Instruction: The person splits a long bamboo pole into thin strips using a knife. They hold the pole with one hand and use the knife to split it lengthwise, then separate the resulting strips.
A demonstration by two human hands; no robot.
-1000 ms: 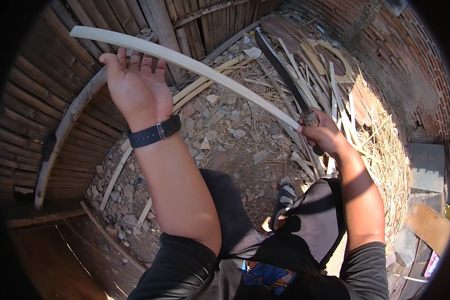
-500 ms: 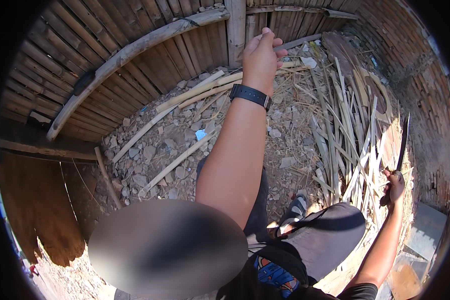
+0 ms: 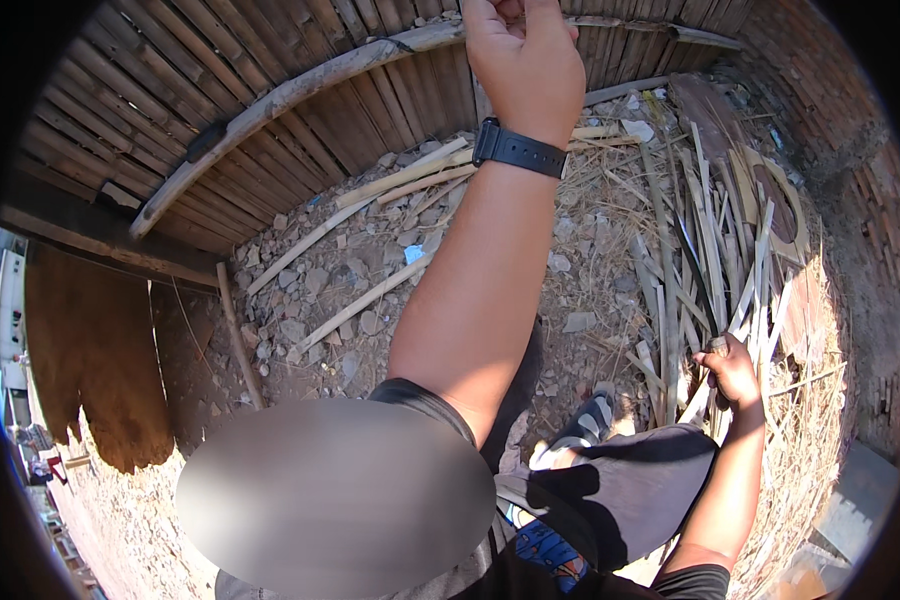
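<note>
The left hand [image 3: 526,55] is raised high toward the top edge of the head view, fingers curled shut; whatever it grips is cut off by the frame, so I cannot tell what it holds. A black wristwatch [image 3: 517,149] sits on that wrist. The right hand [image 3: 732,368] hangs low at the right, closed around the handle of a long dark blade [image 3: 696,268] that points up and away over the ground.

Just beside the blade lies a heap of split bamboo strips [image 3: 715,215], with a coiled strip [image 3: 775,200] at its far side. Longer bamboo poles [image 3: 365,300] lie on the stony ground [image 3: 320,280] toward the slatted bamboo fence [image 3: 270,130]. A shoe [image 3: 580,432] shows below, near the strips.

Judging from this, the blade is held one-handed close to the leg and shoe; a slip or a careless swing could cut them. Loose stones and strips underfoot could cause a stumble.

No packages, labels or signs are clear; only a small light blue scrap [image 3: 413,254] lies among the stones.
</note>
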